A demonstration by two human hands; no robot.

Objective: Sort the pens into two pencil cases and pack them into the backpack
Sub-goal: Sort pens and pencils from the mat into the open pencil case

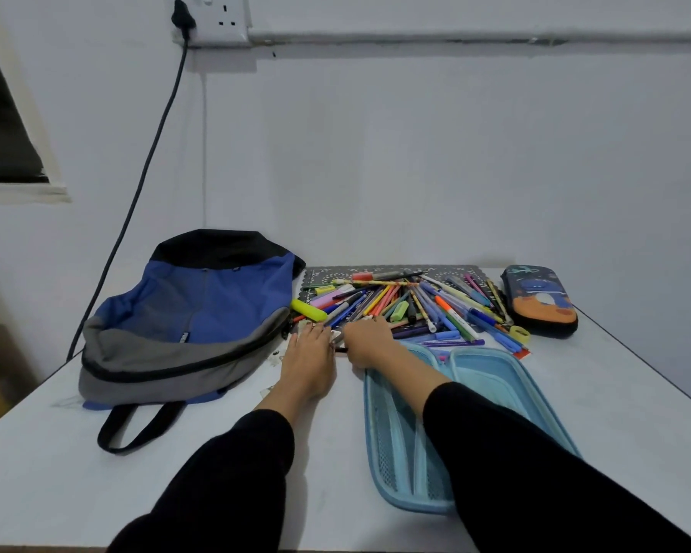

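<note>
A heap of coloured pens and markers (411, 305) lies on a dark patterned mat (447, 270) at the back of the white table. My left hand (310, 361) rests flat with fingers spread at the heap's near left edge. Right beside it, my right hand (366, 343) is curled over the nearest pens, and a black pen tip (340, 349) pokes out from under it. A light blue pencil case (491, 373) lies open in front of the heap, partly under my right forearm. A dark pencil case with an orange picture (539, 301) sits zipped at the right. The blue and grey backpack (192, 313) lies at the left.
A yellow highlighter (308, 309) lies between the backpack and the heap. The table (96, 492) stands against a white wall, its right edge running close past the dark case. A black cable (152, 153) hangs from a wall socket behind the backpack.
</note>
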